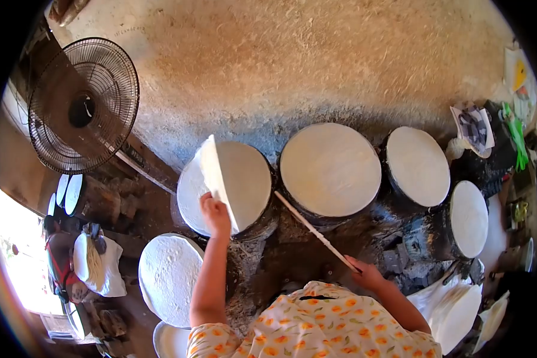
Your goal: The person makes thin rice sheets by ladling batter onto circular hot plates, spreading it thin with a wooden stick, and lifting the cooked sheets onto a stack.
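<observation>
My left hand (215, 213) grips the lower edge of a thin white flatbread (212, 170), which stands lifted on edge over the round white griddle top (247, 182) of a dark drum. My right hand (365, 273) is closed around the near end of a long pale stick (313, 230). The stick slants up and left, its far tip lying between that drum and the middle round white top (331, 170). Below my left forearm is another white round (172, 277) with a lumpy surface.
Two more drums with white round tops (417, 167) (469, 219) stand to the right. A stack of white flatbreads (456, 313) lies at the lower right. A black fan (83, 104) stands at the left, before the rough wall (316, 53). Rubble (394, 259) lies between the drums.
</observation>
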`<control>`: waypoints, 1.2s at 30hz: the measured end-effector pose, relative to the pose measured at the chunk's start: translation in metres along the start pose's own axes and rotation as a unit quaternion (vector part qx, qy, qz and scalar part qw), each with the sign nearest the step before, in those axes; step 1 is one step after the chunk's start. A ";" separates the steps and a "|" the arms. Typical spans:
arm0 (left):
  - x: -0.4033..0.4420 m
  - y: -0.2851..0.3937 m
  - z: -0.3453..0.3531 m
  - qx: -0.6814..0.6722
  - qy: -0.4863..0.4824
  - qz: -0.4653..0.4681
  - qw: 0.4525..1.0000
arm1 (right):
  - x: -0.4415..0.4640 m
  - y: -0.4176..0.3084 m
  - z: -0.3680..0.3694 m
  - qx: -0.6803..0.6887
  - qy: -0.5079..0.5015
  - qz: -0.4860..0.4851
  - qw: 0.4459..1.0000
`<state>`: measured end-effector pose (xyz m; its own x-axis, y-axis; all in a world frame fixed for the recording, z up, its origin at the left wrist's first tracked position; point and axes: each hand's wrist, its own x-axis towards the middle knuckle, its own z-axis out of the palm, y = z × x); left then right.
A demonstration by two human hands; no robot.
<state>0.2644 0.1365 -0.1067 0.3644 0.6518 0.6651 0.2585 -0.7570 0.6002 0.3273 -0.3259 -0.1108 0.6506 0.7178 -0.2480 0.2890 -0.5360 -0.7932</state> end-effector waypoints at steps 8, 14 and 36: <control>0.111 -0.002 -0.114 -0.020 -0.101 -0.013 0.995 | -0.029 -0.022 0.033 0.095 0.066 0.089 0.989; 0.158 0.024 -0.134 -0.048 -0.169 -0.026 0.984 | -0.048 -0.023 0.037 0.132 0.086 0.166 0.973; -0.251 0.586 -0.026 -0.537 -0.677 0.264 0.429 | -0.417 0.119 0.097 0.400 0.631 0.378 0.546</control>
<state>0.3010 -0.4699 0.0897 0.4918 -0.7718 0.4030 -0.4754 0.1497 0.8669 0.0225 -0.6464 -0.1556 0.4830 -0.7236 -0.4931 -0.4689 0.2618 -0.8436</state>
